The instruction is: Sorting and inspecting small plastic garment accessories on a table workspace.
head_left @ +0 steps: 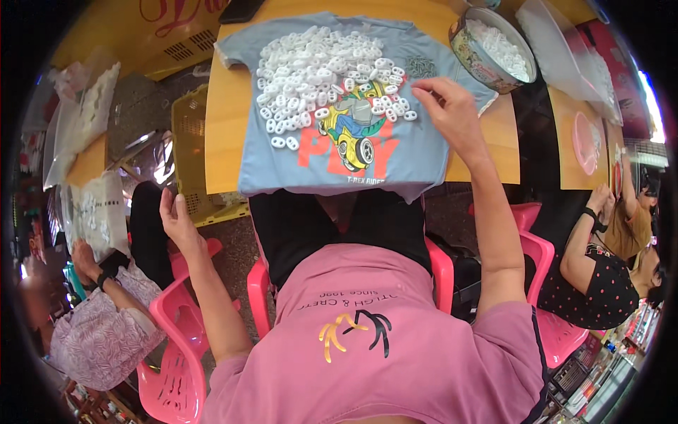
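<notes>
My right hand (453,116) hovers over the right part of a blue-grey T-shirt (275,173) spread on the table. Its thumb and forefinger are closed in a pinch; whatever is between them is too small to make out. Just beyond the fingertips lies a small heap of fine grey-green metal bits (421,67). A big mound of white oval plastic pieces with two holes (311,67) covers the shirt's upper middle. A smaller group of these white pieces (393,107) sits close to my right hand. My left hand (181,220) is raised off the table's left side, fingers apart, nothing visible in it.
A round printed tin (472,53) of white pieces stands at the table's (503,141) far right. A yellow crate (189,134) is left of the table. Co-workers sit either side: a hand (86,261) at left, arms (597,212) at right. Pink chairs (173,353) flank me.
</notes>
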Motion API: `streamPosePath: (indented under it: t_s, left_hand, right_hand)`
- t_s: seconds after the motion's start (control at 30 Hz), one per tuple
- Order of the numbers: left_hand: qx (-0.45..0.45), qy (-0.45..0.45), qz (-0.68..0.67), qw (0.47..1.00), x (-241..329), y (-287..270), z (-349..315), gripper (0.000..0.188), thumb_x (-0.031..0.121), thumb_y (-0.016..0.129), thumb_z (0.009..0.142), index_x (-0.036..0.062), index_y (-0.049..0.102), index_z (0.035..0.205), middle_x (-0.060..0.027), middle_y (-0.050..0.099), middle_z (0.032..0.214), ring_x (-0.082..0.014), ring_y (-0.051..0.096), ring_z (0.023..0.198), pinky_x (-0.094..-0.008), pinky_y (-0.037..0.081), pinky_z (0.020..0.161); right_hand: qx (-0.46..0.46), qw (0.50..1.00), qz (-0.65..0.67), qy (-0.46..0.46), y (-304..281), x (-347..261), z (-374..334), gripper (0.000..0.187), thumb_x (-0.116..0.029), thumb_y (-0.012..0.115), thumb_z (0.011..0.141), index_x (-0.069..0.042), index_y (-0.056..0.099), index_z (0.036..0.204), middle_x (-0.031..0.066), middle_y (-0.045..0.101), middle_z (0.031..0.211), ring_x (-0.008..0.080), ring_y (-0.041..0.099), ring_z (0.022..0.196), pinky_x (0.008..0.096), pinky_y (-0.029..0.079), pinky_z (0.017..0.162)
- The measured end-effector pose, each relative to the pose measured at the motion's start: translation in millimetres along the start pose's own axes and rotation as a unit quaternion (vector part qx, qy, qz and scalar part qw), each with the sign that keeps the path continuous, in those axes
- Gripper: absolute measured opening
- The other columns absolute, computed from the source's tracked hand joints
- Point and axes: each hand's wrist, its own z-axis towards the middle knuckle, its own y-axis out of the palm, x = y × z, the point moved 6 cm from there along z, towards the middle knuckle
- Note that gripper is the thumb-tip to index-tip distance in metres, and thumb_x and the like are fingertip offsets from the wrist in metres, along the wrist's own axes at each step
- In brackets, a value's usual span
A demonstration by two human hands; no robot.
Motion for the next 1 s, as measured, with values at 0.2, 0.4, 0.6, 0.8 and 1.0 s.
streamPosePath:
  t_s: [0.2, 0.4, 0.6, 0.8, 1.0]
  left_hand:
    - [-0.077, 0.041, -0.05, 0.995, 69.5, 60.2, -43.0, 0.033, 0.007, 0.054, 0.096, -0.0035, 0.051, 0.128, -0.0116, 0.058, 0.122, -0.0165, 0.055, 0.113, -0.0284, 0.044, 0.096]
    - [-0.079, 0.267, 0.079, 0.957, 138.1, 104.9, -81.9, 0.027, 0.001, 0.055, 0.093, -0.002, 0.057, 0.12, -0.0129, 0.056, 0.123, -0.0195, 0.052, 0.118, -0.033, 0.04, 0.101]
    - [-0.17, 0.254, 0.006, 0.952, 151.5, 148.4, -103.1, 0.027, -0.001, 0.059, 0.09, 0.0006, 0.06, 0.117, -0.0116, 0.06, 0.114, -0.0195, 0.058, 0.103, -0.03, 0.046, 0.089]
    - [-0.316, 0.239, -0.077, 0.915, 168.7, 211.6, -131.1, 0.026, -0.005, 0.063, 0.085, 0.0019, 0.062, 0.111, -0.0105, 0.064, 0.102, -0.0184, 0.061, 0.089, -0.0292, 0.049, 0.077]
    - [-0.36, 0.298, -0.068, 0.882, 172.9, 239.2, -159.1, 0.027, -0.003, 0.069, 0.08, 0.0027, 0.063, 0.106, -0.0129, 0.063, 0.101, -0.0216, 0.062, 0.085, -0.0311, 0.049, 0.073]
  right_hand:
    - [-0.061, 0.99, -0.128, 0.01, 20.5, -9.3, 9.1, 0.021, -0.024, 0.069, 0.083, -0.004, 0.07, 0.089, 0.0097, 0.066, 0.089, 0.0255, 0.063, 0.076, 0.0355, 0.048, 0.068]
    - [-0.077, 0.985, -0.151, 0.016, 21.6, -14.9, 8.9, 0.023, -0.027, 0.07, 0.082, -0.007, 0.069, 0.093, 0.0098, 0.065, 0.09, 0.0304, 0.062, 0.082, 0.0394, 0.047, 0.072]
    - [-0.069, 0.996, 0.022, 0.054, 21.2, -9.5, 6.4, 0.021, -0.018, 0.068, 0.086, -0.002, 0.067, 0.098, 0.0041, 0.065, 0.086, 0.0115, 0.059, 0.075, 0.0268, 0.045, 0.067]
    - [-0.094, 0.898, 0.402, 0.148, 24.0, -20.1, -20.2, 0.023, -0.012, 0.064, 0.091, 0.0, 0.062, 0.11, 0.003, 0.065, 0.091, 0.008, 0.057, 0.075, 0.0216, 0.044, 0.068]
    - [-0.096, 0.756, 0.606, 0.228, 46.3, -40.5, -67.6, 0.02, -0.009, 0.064, 0.091, -0.002, 0.061, 0.109, 0.0056, 0.066, 0.093, 0.0103, 0.061, 0.078, 0.0232, 0.05, 0.07]
